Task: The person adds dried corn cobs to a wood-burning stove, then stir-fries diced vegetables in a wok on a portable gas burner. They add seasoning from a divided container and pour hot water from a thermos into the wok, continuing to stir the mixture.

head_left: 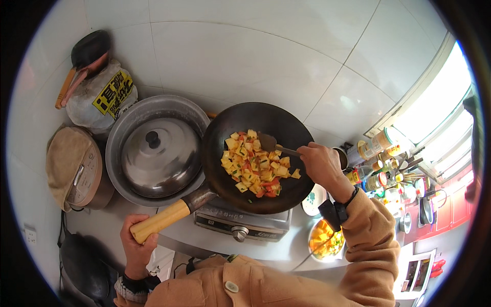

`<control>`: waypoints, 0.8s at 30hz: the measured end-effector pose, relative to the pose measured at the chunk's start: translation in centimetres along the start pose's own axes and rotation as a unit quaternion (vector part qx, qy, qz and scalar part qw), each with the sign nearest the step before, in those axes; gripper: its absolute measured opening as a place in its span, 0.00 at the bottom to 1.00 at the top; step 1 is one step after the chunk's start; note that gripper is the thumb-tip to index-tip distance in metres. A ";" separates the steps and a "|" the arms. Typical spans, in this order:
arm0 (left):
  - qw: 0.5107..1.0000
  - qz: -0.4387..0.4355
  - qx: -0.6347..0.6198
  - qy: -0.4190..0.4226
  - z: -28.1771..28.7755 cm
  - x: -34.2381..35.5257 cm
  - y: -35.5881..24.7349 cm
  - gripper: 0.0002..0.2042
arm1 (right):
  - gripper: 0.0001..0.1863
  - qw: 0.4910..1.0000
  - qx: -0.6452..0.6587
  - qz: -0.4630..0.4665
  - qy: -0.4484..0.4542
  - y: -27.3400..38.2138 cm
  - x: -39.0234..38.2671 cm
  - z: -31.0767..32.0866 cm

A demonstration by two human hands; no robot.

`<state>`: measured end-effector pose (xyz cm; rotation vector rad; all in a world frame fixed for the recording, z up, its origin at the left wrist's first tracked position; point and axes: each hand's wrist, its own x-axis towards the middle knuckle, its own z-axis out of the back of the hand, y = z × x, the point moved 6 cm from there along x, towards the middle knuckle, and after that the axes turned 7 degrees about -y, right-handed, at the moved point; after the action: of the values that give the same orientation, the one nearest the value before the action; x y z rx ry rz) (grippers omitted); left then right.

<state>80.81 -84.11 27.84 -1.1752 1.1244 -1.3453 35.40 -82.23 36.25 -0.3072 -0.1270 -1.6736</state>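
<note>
My left hand is closed round the wooden handle of a dark wok. The wok is over a gas stove; whether it rests on it or is lifted I cannot tell. Inside lie diced yellow and orange-red pieces with bits of green, heaped in the middle. My right hand grips a spatula, its dark blade touching the food's upper edge. Below my right wrist stands a bowl of similar yellow and orange pieces, partly hidden by a device strapped there.
Left of the wok, a wide metal basin holds a domed lid. Farther left stand a cloth-covered cooker and a wrapped bundle with a small pan on top. Jars and bottles crowd the right side by the window.
</note>
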 end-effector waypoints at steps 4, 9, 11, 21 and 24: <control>1.000 0.018 -0.001 -0.001 0.0 -0.1 0.0 0.18 | 0.07 0.999 0.034 -0.005 -0.030 -0.1 -0.1 -0.4; 1.000 0.020 0.003 -0.004 -0.1 -0.1 -0.4 0.18 | 0.07 0.999 0.010 -0.019 -0.026 -0.7 0.5 -1.3; 1.000 0.019 0.001 -0.004 -0.1 -0.1 -0.5 0.18 | 0.07 0.999 0.024 -0.008 -0.030 -0.7 0.6 -1.4; 0.999 -0.046 0.013 0.008 0.1 0.1 0.1 0.18 | 0.07 0.998 0.064 -0.001 0.003 -0.9 -2.0 1.2; 0.996 -0.087 0.026 0.014 0.2 0.3 0.5 0.17 | 0.06 0.999 0.032 -0.017 -0.019 -1.5 -3.0 2.8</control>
<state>81.03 -84.44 27.43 -1.2432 1.0190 -1.5188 34.54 -78.41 38.27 -0.2903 -0.2148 -1.6933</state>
